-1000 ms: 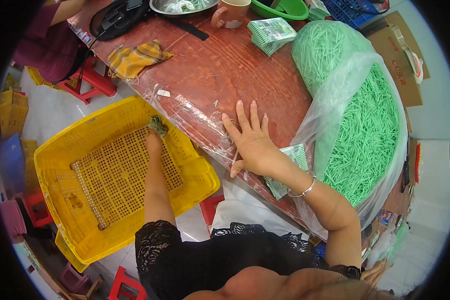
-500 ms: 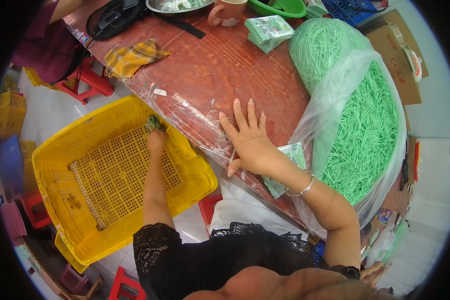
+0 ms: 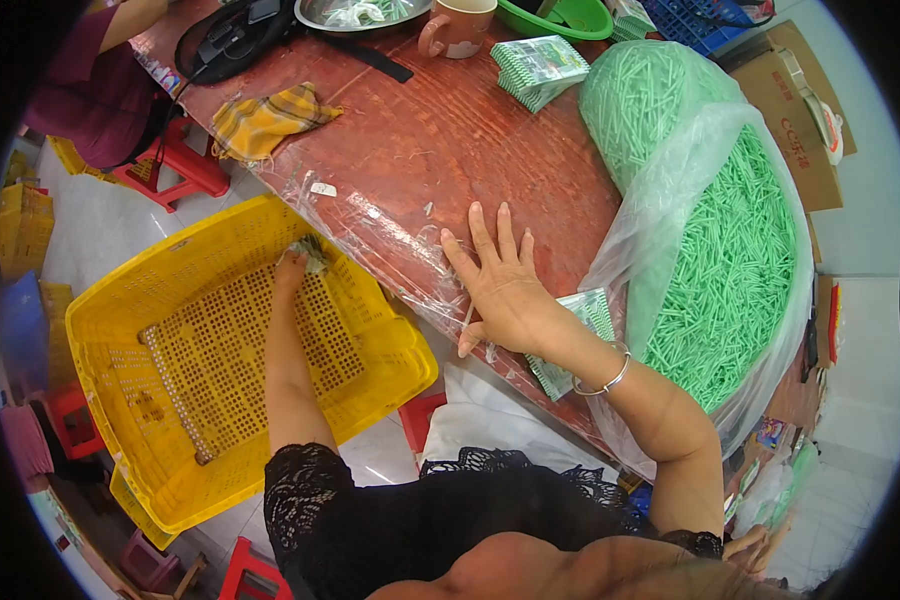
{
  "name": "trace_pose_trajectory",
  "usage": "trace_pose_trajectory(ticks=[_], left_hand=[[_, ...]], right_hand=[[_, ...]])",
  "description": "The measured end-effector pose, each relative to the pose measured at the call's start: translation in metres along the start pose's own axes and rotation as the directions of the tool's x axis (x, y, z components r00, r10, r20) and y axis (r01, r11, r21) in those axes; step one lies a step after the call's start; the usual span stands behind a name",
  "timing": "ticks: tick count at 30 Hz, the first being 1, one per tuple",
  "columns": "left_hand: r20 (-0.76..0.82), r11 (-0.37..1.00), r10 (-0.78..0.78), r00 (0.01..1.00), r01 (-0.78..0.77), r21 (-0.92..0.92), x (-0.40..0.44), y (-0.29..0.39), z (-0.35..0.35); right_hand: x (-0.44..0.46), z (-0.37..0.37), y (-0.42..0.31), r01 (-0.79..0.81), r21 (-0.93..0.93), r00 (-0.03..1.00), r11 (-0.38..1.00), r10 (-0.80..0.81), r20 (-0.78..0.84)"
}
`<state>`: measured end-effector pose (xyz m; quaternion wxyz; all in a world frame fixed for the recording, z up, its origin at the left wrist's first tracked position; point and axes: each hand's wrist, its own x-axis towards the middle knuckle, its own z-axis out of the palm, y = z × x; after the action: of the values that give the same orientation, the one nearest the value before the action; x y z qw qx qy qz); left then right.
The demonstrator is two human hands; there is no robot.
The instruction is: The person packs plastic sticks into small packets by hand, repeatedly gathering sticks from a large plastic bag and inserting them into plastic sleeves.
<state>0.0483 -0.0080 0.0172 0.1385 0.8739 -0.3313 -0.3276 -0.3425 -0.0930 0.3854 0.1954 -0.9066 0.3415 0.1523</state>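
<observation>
A crumpled greyish-green bundle (image 3: 314, 252) with pale patches is inside the yellow crate (image 3: 120, 385), close to the wall on the desk side; the left hand (image 3: 289, 268) grasps it, fingers hiding part of it. Open perforated floor spreads from there toward the opposite wall, and the crate's rim runs just beside the desk (image 3: 420, 140). The right hand (image 3: 507, 290) lies near that edge, fingers spread and released, its forearm crossing a striped packet (image 3: 592, 312) beside the bag of green sticks (image 3: 730, 270).
</observation>
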Motion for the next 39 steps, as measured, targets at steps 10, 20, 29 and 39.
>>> trace_pose_trajectory(ticks=[10,20,29,39], left_hand=[[-0.09,0.934,-0.228,0.969,0.192,-0.3,0.011,-0.002,0.034],[0.023,0.983,-0.179,0.984,0.18,-0.046,0.0,0.005,0.034],[0.518,0.763,-0.171,0.838,-0.22,0.608,-0.071,0.055,-0.056],[0.629,0.662,0.57,0.529,-0.749,0.028,-0.375,0.223,-0.113]], right_hand=[[0.0,0.0,0.0,0.009,-0.003,1.0,1.0,-0.009,-0.012],[-0.001,-0.001,0.0,-0.005,-0.005,1.0,1.0,0.005,-0.003],[-0.002,-0.002,0.0,-0.015,0.017,1.0,1.0,0.015,-0.008],[-0.11,-0.02,0.027,0.347,0.41,0.829,0.844,-0.072,-0.554]])
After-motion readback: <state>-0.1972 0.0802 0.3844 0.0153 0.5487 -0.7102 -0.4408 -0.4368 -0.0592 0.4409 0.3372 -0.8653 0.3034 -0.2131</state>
